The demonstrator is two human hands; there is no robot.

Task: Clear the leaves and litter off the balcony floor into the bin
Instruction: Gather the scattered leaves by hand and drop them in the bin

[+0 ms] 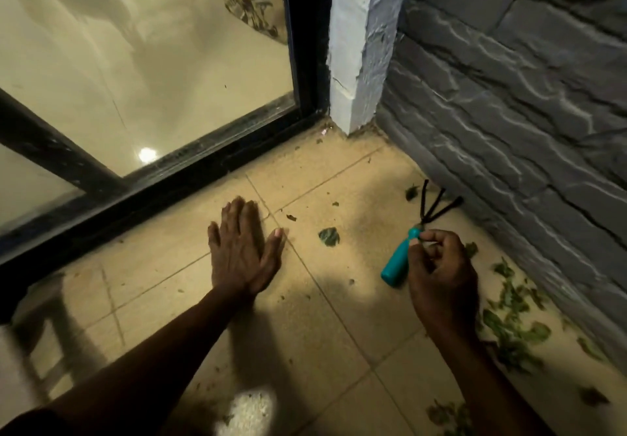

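The left hand (242, 252) lies flat, fingers spread, on the beige tiled balcony floor (325, 350). Right of it, the right hand (441, 276) pinches a teal-handled, black three-pronged hand rake (412, 245). Green leaves (509, 313) lie further right.

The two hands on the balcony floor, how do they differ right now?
The left hand lies flat, palm down, fingers straight on the tiled floor, and holds nothing. The right hand is curled, pinching the small rake near the top of its teal handle, prongs pointing toward the stone wall. The left hand is nearer the glass door; the right hand is beside the pile of leaves. Both are bare.
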